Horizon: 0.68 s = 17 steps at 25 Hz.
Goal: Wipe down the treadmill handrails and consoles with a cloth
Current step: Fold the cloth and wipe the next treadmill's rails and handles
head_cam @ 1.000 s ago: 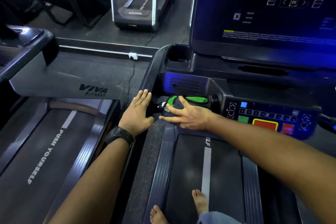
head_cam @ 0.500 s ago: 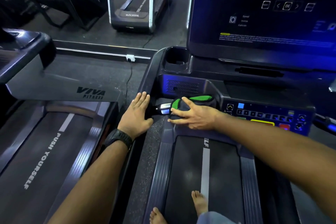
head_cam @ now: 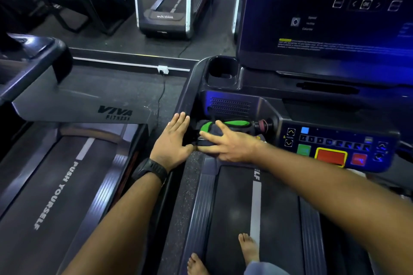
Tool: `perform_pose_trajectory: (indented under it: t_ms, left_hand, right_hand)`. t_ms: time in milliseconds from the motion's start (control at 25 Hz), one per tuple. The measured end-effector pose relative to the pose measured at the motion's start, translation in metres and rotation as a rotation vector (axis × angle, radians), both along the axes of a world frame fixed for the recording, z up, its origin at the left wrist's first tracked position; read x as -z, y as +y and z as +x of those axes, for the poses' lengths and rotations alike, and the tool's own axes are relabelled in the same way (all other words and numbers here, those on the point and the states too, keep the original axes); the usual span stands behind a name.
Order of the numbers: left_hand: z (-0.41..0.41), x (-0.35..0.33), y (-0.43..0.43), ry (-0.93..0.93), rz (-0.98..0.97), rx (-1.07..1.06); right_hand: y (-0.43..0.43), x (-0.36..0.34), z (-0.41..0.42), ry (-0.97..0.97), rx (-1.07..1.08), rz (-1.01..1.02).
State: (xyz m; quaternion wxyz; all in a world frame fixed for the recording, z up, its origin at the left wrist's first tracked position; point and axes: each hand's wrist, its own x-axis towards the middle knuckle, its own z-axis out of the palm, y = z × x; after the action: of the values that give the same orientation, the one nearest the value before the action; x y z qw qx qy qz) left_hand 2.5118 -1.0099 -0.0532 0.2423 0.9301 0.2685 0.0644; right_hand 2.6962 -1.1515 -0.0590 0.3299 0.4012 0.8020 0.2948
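Two bare feet (head_cam: 247, 250) stand on the dark treadmill belt (head_cam: 232, 212). The left hand (head_cam: 172, 140), with a black watch (head_cam: 152, 169) on the wrist, lies flat on the side handrail (head_cam: 187, 96), fingers straight and close together. Just beside it, the right hand (head_cam: 230, 145) presses on the cloth (head_cam: 212, 133) with its fingers spread. The cloth is dark with a green edge and covers what seems to be a short grip bar, between the handrail and the button panel (head_cam: 335, 147). Behind are the cup holder (head_cam: 221, 71) and the lit console screen (head_cam: 324, 18). A second treadmill (head_cam: 55, 185) stands on the left.
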Motion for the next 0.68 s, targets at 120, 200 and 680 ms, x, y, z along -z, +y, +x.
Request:
perform_pose_trajectory:
  t_ms: [120,200,680]
  left_hand:
    - [0.000,0.000,-0.002,0.005,0.010,0.001]
    - [0.000,0.001,-0.001,0.004,0.016,0.000]
    - [-0.001,-0.002,-0.002,-0.022,-0.054,-0.034]
  right_hand:
    - [-0.016,-0.006,0.021,-0.042,-0.048,-0.052]
    - [-0.006,0.001,0.004,-0.099,-0.023,-0.041]
    - [-0.002,0.011,0.011,0.370,0.097,0.069]
